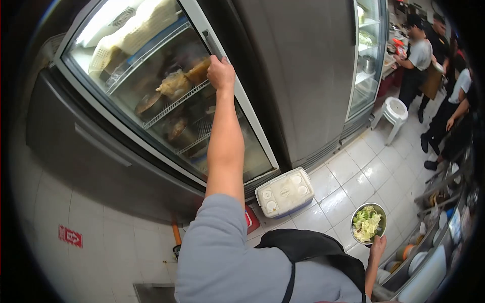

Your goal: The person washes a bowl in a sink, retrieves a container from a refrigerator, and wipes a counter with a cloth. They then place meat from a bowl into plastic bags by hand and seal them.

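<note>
My left hand (221,72) is closed around the edge of the glass fridge door (242,108), near its handle, with the arm stretched out. Behind the glass, wire shelves hold a white basket (136,35), bagged food (175,85) and bowls. The door looks closed. Low on the right, my right hand (377,246) grips the rim of a metal bowl (354,233) holding torn green lettuce (367,222).
A cooler box (285,193) stands on the tiled floor below the fridges. Farther right are a second glass-door fridge (365,55), a white stool (391,116) and several people (419,55). Shelves of dishes (419,257) line the lower right.
</note>
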`<state>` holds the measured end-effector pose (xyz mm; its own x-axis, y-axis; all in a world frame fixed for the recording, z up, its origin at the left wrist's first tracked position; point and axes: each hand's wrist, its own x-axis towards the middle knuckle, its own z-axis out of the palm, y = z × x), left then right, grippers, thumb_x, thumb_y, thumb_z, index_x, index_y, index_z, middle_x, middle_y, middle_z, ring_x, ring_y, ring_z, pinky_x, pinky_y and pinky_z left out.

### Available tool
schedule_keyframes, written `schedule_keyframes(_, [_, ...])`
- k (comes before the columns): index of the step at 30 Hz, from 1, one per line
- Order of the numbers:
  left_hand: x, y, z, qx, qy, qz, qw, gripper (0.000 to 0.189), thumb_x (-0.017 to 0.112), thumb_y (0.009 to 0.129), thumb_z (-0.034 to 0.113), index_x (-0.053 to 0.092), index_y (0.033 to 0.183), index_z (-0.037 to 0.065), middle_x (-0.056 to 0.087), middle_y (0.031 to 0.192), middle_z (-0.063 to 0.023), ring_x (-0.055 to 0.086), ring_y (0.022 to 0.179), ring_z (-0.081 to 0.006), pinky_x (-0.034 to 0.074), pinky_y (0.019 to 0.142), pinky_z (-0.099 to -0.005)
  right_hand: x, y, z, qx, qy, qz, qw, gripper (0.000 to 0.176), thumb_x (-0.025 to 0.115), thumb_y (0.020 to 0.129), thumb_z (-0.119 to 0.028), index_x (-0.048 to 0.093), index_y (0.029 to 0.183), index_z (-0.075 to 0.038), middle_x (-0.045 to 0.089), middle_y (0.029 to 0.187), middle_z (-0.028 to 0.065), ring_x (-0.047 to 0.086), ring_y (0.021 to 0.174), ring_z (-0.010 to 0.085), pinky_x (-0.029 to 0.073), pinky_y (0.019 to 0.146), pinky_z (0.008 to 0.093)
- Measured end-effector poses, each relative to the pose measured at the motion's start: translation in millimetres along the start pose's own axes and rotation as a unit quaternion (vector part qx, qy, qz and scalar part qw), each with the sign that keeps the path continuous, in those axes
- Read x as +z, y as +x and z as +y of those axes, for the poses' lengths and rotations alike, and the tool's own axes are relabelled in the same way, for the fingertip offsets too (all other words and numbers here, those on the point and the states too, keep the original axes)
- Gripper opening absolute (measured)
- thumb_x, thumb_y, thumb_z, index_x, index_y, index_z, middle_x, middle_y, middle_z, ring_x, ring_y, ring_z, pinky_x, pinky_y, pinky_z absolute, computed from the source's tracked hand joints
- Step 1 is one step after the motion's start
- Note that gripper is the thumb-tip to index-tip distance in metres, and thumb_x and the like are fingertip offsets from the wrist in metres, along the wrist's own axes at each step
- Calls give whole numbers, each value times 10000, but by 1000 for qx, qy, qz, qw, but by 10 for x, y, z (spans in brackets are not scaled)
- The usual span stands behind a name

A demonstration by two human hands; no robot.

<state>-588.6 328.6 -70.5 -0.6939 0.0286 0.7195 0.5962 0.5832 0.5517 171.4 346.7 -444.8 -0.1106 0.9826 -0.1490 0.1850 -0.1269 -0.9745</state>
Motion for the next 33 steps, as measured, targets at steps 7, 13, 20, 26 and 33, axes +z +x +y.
schedule_keyframes(7, [-2042,-1734,-162,76,-170,63,980,213,688,925,191,640,1037,15,690,797,-175,669,708,-275,518,661,-359,-86,736,245,-49,-60,-117,990,247,475,861,-72,639,990,58,673,815,80,613,688,145,503,628,323])
schedule_keyframes(13, [-4675,-3364,-446,34,-224,127,966,218,563,975,95,581,1144,-42,616,1006,-64,568,903,-121,461,796,-243,120,804,-8,-57,-69,-222,971,251,472,868,-66,624,1014,71,673,849,86,627,701,143,517,647,292])
schedule_keyframes(20, [-6382,-3668,58,-148,-63,420,893,673,334,1067,471,320,1510,-35,367,1542,-168,390,1389,-287,303,1155,-389,314,862,-185,20,-55,-332,941,245,478,877,-64,611,1025,80,680,842,117,646,654,176,538,597,320])
schedule_keyframes(26, [-6986,-3621,-77,-197,-159,470,846,732,296,1066,525,315,1509,-58,348,1560,-188,375,1411,-303,288,1182,-398,425,982,29,20,-76,-352,933,267,457,874,-47,590,1060,91,678,857,153,676,630,222,585,546,357])
schedule_keyframes(33, [-4819,-3463,-648,202,16,319,926,381,541,971,245,593,1196,-57,620,1189,-203,612,1052,-293,487,954,-420,1004,655,-81,27,-96,-308,946,272,451,871,-44,588,1065,89,678,843,154,680,617,229,586,529,347])
